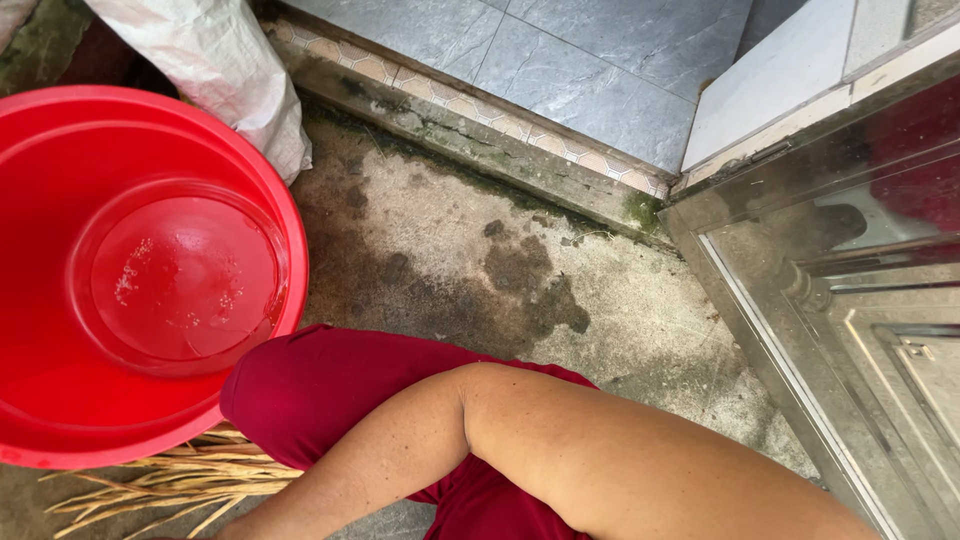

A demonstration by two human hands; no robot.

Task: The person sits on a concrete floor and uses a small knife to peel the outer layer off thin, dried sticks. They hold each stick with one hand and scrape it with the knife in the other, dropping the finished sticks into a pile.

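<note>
Neither of my hands shows in the head view. A bare arm [560,450] crosses the bottom of the picture, bent at the elbow, and its forearm runs down to the left and leaves the frame before the hand. It lies over my knee in dark red cloth [330,385]. A big red plastic basin [290,230] stands on the ground at the left, just beyond the knee, with a shallow pool of water [180,275] in its bottom. Dry straw-coloured stalks [170,485] lie under the basin's near rim.
The ground is stained, damp concrete [450,250]. A white woven sack [215,55] leans behind the basin. A tiled step [480,130] with grey floor tiles above it crosses the back. A shiny metal door [860,330] fills the right side.
</note>
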